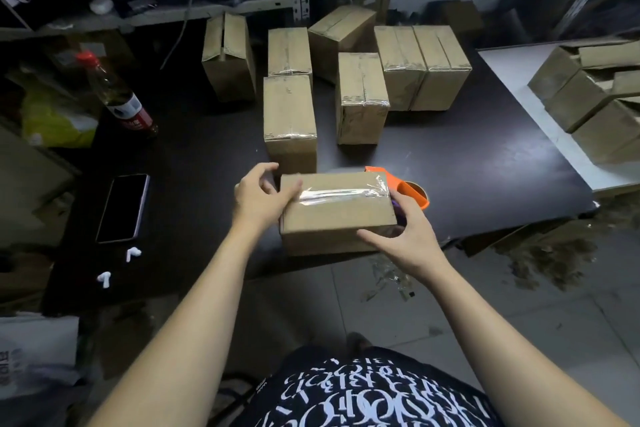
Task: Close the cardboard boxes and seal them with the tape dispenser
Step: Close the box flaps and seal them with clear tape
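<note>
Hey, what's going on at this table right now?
A person is sealing boxes at a dark table. The left hand and right hand hold a cardboard box at the near edge, and a strip of clear tape runs across its top. The orange tape dispenser lies just behind it. Several taped boxes stand farther back.

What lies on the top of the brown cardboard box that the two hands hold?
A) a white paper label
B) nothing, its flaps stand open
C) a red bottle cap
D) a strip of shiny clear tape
D: a strip of shiny clear tape runs along the closed top of the brown cardboard box, which the left hand and the right hand hold at its ends.
</note>
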